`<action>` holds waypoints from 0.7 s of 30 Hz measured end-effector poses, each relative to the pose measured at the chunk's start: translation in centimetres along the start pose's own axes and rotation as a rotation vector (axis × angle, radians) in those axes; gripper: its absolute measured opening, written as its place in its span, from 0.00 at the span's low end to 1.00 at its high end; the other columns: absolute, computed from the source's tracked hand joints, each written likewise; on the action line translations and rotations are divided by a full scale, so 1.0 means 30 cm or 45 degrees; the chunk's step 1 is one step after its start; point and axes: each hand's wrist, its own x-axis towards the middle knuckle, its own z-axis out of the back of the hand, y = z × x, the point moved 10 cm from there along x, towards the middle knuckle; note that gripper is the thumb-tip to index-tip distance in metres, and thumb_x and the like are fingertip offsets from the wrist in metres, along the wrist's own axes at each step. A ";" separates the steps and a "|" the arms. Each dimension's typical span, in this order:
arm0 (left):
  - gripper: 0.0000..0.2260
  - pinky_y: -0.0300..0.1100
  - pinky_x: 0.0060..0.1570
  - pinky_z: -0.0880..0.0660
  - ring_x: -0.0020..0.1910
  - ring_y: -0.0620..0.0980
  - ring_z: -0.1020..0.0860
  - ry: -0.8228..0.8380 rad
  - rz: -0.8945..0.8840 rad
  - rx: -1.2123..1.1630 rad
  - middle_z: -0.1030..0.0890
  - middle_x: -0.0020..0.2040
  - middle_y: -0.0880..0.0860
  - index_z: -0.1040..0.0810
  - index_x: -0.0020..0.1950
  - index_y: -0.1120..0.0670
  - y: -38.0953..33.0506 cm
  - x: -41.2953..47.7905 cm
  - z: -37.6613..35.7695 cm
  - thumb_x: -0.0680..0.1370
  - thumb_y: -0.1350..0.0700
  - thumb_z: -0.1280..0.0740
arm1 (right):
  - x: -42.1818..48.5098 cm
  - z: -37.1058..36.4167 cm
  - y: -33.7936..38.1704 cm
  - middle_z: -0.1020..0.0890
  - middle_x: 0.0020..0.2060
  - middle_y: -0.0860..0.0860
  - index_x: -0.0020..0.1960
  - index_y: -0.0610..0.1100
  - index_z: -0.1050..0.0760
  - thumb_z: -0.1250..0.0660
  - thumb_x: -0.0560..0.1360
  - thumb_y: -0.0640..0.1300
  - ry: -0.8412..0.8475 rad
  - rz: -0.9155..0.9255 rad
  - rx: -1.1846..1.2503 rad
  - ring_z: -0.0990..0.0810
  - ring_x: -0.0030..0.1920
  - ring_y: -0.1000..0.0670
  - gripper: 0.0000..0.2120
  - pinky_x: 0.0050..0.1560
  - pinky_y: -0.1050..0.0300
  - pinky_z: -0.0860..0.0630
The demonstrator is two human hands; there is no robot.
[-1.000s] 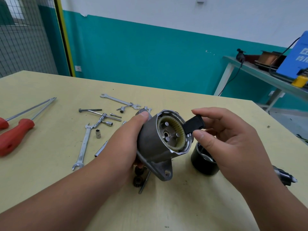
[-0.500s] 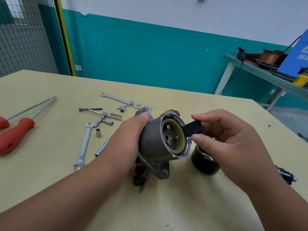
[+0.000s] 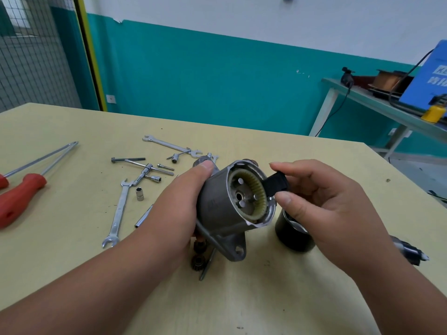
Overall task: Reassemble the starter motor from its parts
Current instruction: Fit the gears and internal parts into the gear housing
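Note:
My left hand (image 3: 179,209) grips the grey starter housing (image 3: 217,206) above the table, its open end turned toward me. Inside it I see a pale toothed ring gear (image 3: 260,192) and a plate with a centre hole. My right hand (image 3: 321,201) pinches a small black rubber piece (image 3: 275,184) between thumb and fingers, held against the housing's right rim. A black cylindrical motor case (image 3: 290,235) stands on the table under my right hand. Small dark pinion gears (image 3: 198,258) lie below the housing.
Wrenches (image 3: 118,213), a T-handle socket tool (image 3: 147,170), a loose socket (image 3: 139,194), bolts and red-handled screwdrivers (image 3: 19,199) lie on the yellow table (image 3: 242,298) to the left. A dark part (image 3: 408,252) pokes out beside my right wrist. A bench with a blue machine (image 3: 430,78) stands at far right.
The housing has tilted slightly and its open end faces me more. My right hand has kept the black piece at the rim, shifting it a little along the edge.

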 end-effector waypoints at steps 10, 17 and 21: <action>0.15 0.51 0.52 0.20 0.48 0.47 0.12 0.051 -0.047 -0.114 0.11 0.47 0.48 0.10 0.43 0.44 -0.008 -0.001 -0.017 0.74 0.37 0.32 | -0.016 -0.078 -0.117 0.16 0.63 0.50 0.66 0.57 0.19 0.39 0.78 0.54 0.165 -0.394 0.484 0.18 0.65 0.47 0.19 0.64 0.46 0.24; 0.21 0.60 0.71 0.25 0.59 0.56 0.13 0.056 0.035 -0.155 0.11 0.58 0.56 0.10 0.54 0.49 0.007 -0.006 -0.021 0.72 0.36 0.30 | -0.026 -0.127 -0.118 0.18 0.66 0.41 0.73 0.43 0.27 0.37 0.77 0.50 0.252 -0.476 0.689 0.20 0.66 0.36 0.26 0.57 0.45 0.19; 0.23 0.64 0.74 0.28 0.61 0.59 0.14 0.034 0.059 -0.169 0.12 0.59 0.58 0.11 0.55 0.52 0.018 -0.004 -0.018 0.73 0.37 0.31 | -0.030 -0.133 -0.119 0.18 0.65 0.41 0.72 0.44 0.26 0.35 0.76 0.47 0.230 -0.499 0.750 0.20 0.65 0.34 0.25 0.56 0.45 0.18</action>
